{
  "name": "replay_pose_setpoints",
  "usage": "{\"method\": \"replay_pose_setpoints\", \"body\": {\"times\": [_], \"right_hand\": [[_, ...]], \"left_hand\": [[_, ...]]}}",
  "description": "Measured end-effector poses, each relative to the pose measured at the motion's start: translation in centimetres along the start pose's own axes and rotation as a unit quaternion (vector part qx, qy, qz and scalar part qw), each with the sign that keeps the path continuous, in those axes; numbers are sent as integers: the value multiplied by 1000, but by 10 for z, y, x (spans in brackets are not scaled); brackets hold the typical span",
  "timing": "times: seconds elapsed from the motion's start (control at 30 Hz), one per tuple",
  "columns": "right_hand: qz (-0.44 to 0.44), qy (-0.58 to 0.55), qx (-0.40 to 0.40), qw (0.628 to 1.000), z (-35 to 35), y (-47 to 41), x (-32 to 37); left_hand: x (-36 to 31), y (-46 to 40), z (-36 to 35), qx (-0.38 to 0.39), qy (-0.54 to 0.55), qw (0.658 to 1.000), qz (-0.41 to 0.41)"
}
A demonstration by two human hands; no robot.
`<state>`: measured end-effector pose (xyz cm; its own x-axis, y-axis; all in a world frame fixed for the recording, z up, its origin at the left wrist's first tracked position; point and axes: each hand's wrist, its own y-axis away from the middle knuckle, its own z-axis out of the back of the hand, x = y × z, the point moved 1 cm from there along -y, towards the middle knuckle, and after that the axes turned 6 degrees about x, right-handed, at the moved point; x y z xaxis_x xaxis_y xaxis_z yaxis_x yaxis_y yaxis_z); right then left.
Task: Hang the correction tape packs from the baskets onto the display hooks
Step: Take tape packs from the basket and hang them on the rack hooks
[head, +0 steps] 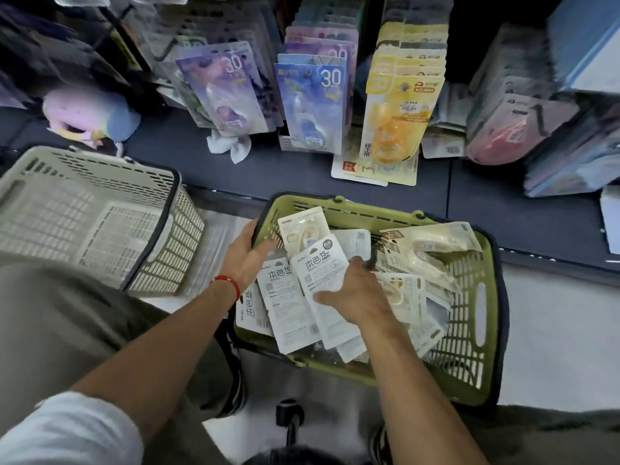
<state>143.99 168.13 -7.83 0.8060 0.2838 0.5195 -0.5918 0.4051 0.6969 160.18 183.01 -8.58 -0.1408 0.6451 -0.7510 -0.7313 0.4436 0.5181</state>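
Right hand (355,297) grasps white pack (322,273), long axis pointing away toward shelf; left hand (246,256) fingers released, resting just left, in green basket (469,347).

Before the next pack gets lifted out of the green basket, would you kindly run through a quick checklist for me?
1. Packs left in the green basket: ok, many.
2. Right hand has a pack: ok, thumb pinches a white pack.
3. Left hand free: ok, open at the basket's left rim.
4. One pack only: cannot tell, packs overlap.
5. Free display hook: cannot tell, blurred.
6. Grey basket: ok, looks empty.
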Motion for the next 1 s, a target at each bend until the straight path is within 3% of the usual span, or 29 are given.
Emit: {"method": "replay_pose_setpoints", "body": {"times": [0.1,0.2,0.23,0.33,0.43,0.57,0.83,0.87,0.93,1.0], "right_hand": [[2,-128,15,992,11,5,-8],[35,-236,-57,969,18,16,0],[57,-232,-84,967,21,20,7],[152,-198,-121,961,25,41,38],[201,-223,-67,951,30,66,53],[223,-315,-6,922,43,90,41],[263,-409,26,873,57,89,13],[254,-386,-17,887,56,83,9],[191,-209,-140,949,52,65,-11],[97,62,-126,985,40,48,-39]], "left_hand": [[-3,7,5,-47,-65,995,-59],[-16,27,4,-206,-248,928,-186],[-24,37,-2,-205,-250,921,-218],[-51,70,-29,-10,-63,981,-185],[-71,89,-36,128,166,972,-104],[-78,91,-30,165,251,948,-108],[-62,89,-30,121,330,935,-47],[-60,87,-28,114,342,932,-43],[-55,82,-20,104,349,930,-49],[-49,78,-10,113,342,931,-54]]}}
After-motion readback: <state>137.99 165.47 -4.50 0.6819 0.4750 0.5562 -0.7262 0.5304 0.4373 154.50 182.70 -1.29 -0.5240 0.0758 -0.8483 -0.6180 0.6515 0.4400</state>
